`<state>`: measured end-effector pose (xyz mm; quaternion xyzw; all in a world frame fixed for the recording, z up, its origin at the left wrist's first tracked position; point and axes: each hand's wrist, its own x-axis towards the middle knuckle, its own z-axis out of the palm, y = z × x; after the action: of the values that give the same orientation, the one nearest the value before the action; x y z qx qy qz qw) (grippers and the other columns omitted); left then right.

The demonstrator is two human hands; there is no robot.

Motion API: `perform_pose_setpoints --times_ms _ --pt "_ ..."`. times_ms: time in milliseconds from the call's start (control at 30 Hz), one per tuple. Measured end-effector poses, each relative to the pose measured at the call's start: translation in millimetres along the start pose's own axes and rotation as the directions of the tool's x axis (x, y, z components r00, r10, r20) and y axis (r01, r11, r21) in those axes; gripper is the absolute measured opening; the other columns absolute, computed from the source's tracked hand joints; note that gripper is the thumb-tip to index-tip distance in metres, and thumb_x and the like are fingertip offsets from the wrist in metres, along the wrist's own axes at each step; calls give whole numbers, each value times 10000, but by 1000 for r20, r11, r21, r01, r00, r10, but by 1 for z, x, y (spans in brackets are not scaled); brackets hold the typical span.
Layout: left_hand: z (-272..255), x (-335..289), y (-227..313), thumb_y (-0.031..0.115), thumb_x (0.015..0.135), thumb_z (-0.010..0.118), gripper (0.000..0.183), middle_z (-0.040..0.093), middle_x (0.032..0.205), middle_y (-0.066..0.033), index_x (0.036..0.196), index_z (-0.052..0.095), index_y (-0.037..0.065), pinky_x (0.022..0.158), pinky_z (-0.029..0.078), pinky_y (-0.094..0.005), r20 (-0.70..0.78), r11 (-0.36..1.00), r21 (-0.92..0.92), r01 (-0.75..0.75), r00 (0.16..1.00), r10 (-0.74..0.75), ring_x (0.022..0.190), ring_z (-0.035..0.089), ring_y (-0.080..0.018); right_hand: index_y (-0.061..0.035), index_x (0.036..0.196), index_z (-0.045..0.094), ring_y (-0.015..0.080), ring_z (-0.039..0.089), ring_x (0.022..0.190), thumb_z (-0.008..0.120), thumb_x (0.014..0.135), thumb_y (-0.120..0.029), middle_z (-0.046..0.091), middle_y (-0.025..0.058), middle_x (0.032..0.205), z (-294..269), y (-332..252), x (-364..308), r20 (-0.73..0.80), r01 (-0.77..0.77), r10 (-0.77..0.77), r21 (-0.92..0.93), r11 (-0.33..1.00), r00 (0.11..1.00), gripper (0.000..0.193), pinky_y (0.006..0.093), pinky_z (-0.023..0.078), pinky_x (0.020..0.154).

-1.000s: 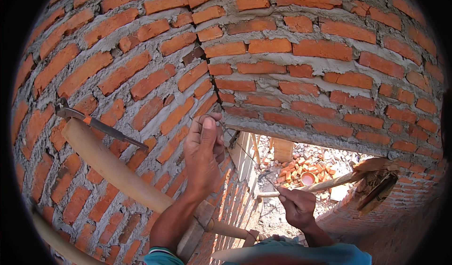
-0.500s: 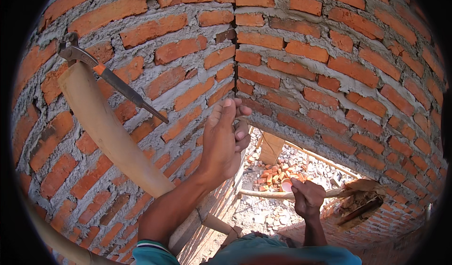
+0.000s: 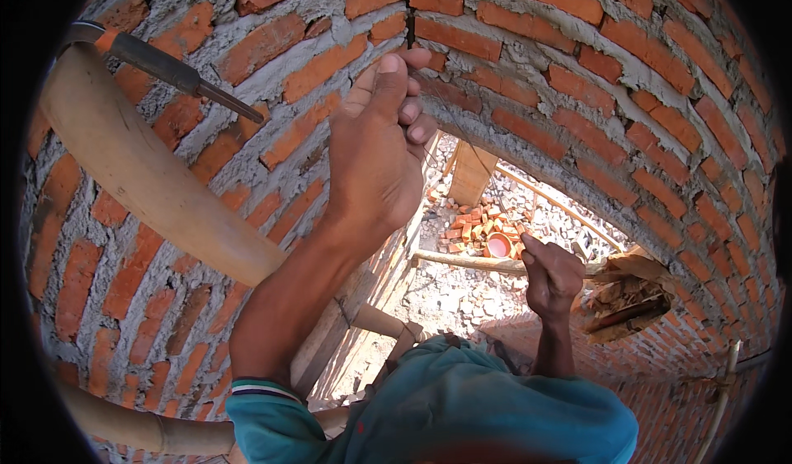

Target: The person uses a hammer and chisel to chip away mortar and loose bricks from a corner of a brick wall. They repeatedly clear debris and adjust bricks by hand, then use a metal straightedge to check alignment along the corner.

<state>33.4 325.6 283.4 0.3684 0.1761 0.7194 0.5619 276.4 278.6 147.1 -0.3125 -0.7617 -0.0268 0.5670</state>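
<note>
My left hand is raised near the corner where two brick walls meet, its fingers curled and thumb pressed in. Lower and to the right, my right hand is closed with its thumb side up. A thin dark wire seems to run between the two hands; its ends are hidden in the fingers. Left of my left arm, pincers with black and orange handles hang over the top of a bamboo pole. No hand touches them.
Rough mortared brick walls rise close on both sides. Far below lie loose bricks, a round reddish bucket and rubble. A horizontal pole crosses beneath my right hand, near a broken hollow log. More bamboo runs at lower left.
The view has tipped downward, so walls, pincers and hands appear higher and more of my shirt shows. My right hand has shifted slightly right relative to the bucket. Both hands remain closed.
</note>
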Motion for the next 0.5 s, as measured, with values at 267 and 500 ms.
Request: perform_pose_setpoints --times_ms 267,500 --pt "2 3 11 291 1092 511 285 512 899 -26 1041 568 16 583 355 -217 52 999 -52 -9 999 12 701 372 -62 10 1111 748 164 542 521 725 835 57 626 82 644 10 -2 -12 101 -172 148 299 939 984 281 294 409 499" --pt "4 -1 15 280 1108 456 281 560 919 -47 973 546 51 571 348 -230 -27 979 163 120 993 -117 666 380 -71 9 1114 747 110 616 640 678 917 3 714 86 764 5 12 -30 193 -358 304 422 833 933 208 262 460 567"
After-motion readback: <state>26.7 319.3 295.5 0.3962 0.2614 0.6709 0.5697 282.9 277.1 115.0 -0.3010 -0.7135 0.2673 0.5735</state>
